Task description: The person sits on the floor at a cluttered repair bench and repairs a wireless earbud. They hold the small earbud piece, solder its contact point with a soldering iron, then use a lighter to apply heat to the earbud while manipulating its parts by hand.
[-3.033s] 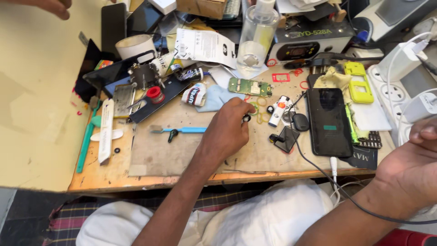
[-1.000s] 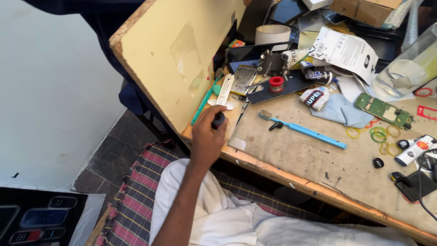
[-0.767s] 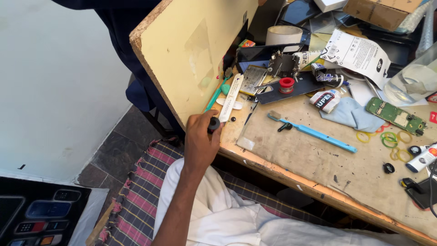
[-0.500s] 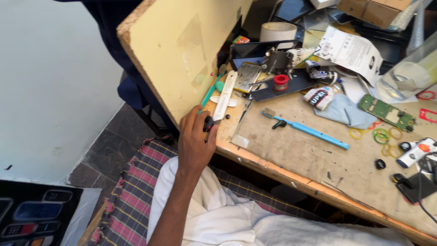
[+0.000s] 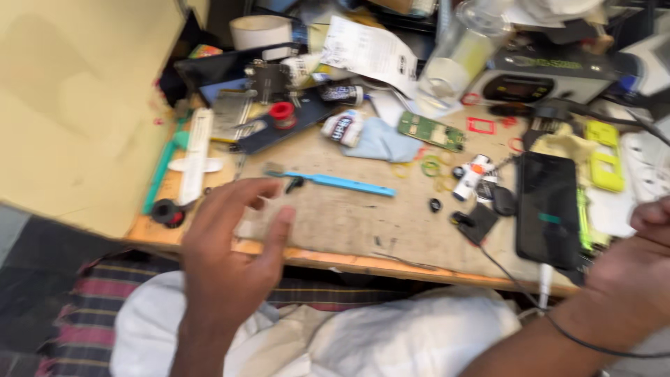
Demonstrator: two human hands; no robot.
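**Inspector:** Head view, the only one. Report on the hands.

**Assistant:** The left hand [image 5: 234, 248] hovers over the near edge of the workbench [image 5: 363, 234], fingers spread and loosely curled, gripping nothing. The frame is blurred. The right hand [image 5: 631, 286] sits at the 4 o'clock corner; its fingers run out of frame, so I cannot tell whether they are open or closed. A black cable [image 5: 516, 286] passes close under that wrist, contact unclear.

**Inspector:** What lies nearest the empty hand?

**Assistant:** A small black round part [image 5: 166, 211] at the hand's 10 o'clock, at the bench's left edge, apart from the fingers. The blue-handled tool [image 5: 335, 181] lies flat at its 1 o'clock, just beyond the fingertips. Both rest loose, judged within easy reach.

**Inspector:** Surroundings and obstructions?

**Assistant:** A white strip [image 5: 197, 157] and a green tool [image 5: 162, 171] lie lengthwise at 10 o'clock beside a tan panel [image 5: 77, 112]. At 12 o'clock, a green circuit board [image 5: 431, 130] next to a pale blue cloth [image 5: 380, 142]. At 3 o'clock, a black phone [image 5: 548, 209] lies face up, cable at its near end. Rubber bands [image 5: 429, 167] and small black parts clutter the space between; crowded, though nothing blocks the hand itself.
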